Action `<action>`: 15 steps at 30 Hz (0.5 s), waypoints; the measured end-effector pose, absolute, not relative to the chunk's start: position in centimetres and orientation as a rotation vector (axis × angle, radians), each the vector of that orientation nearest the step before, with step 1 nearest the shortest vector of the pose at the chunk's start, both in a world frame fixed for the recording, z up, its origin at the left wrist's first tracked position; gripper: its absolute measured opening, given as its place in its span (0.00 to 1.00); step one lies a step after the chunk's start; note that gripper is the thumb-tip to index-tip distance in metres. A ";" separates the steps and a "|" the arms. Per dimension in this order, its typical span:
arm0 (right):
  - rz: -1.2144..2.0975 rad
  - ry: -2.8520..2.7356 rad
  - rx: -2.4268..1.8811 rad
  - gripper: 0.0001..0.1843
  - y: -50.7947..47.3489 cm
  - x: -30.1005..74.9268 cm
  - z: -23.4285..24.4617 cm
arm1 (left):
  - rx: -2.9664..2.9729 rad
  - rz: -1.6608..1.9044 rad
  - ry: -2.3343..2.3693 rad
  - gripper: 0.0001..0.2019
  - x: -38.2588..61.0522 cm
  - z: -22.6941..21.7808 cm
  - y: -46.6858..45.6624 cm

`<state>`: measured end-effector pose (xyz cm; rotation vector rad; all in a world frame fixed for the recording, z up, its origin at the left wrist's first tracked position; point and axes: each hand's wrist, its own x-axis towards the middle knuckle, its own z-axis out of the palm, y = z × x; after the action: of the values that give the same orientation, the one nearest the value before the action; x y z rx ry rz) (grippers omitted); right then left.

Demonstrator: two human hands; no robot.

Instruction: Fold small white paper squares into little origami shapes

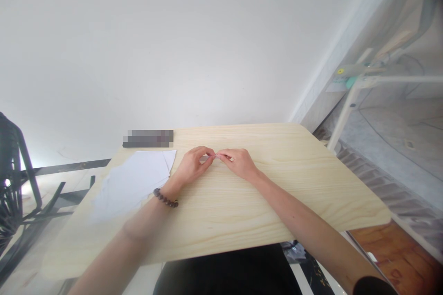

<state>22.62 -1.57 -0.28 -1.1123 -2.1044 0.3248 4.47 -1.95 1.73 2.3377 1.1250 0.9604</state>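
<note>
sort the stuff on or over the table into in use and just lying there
In use, apparently:
small thing, pinched by left hand and right hand; too small to identify

Just lying there, untouched:
paper
blurred-out item

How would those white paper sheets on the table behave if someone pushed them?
The loose, flat white paper sheets would probably slide apart, since their edges lie unevenly fanned. Lifted by one corner, each would likely droop, looking thin.
</note>
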 end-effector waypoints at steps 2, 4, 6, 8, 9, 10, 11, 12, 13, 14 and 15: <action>0.346 -2.104 -1.112 0.13 -1.5 22.6 -0.2 | 2.340 0.959 1.143 0.09 4.5 1.7 -1.9; 0.375 -2.095 -1.120 0.13 -1.3 22.6 -0.2 | 2.338 0.968 1.167 0.09 4.4 1.6 -1.8; 0.388 -2.078 -1.139 0.13 -1.1 22.7 -0.2 | 2.335 0.982 1.187 0.08 4.4 1.6 -1.8; 0.379 -2.071 -1.145 0.12 -1.1 22.8 -0.2 | 2.328 0.987 1.191 0.08 4.4 1.6 -1.8; 0.373 -2.075 -1.136 0.12 -1.1 22.8 -0.2 | 2.322 0.985 1.187 0.08 4.4 1.6 -1.9; 0.367 -2.083 -1.120 0.12 -1.1 22.8 -0.2 | 2.315 0.982 1.182 0.08 4.4 1.7 -1.9; 0.363 -2.092 -1.102 0.12 -1.2 22.8 -0.1 | 2.308 0.982 1.175 0.08 4.4 1.7 -1.9; 0.360 -2.101 -1.086 0.12 -1.3 22.8 -0.1 | 2.302 0.982 1.167 0.08 4.4 1.7 -2.0; 0.359 -2.109 -1.073 0.12 -1.3 22.8 0.0 | 2.299 0.983 1.161 0.08 4.4 1.7 -2.0; 0.358 -2.116 -1.066 0.12 -1.4 22.7 0.0 | 2.299 0.984 1.155 0.08 4.4 1.7 -2.0; 0.360 -2.119 -1.065 0.12 -1.4 22.7 0.0 | 2.303 0.986 1.150 0.08 4.4 1.7 -2.0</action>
<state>22.65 -1.43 0.02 -1.0649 -2.1193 0.3597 4.40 -2.00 1.69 2.3028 1.1504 0.9862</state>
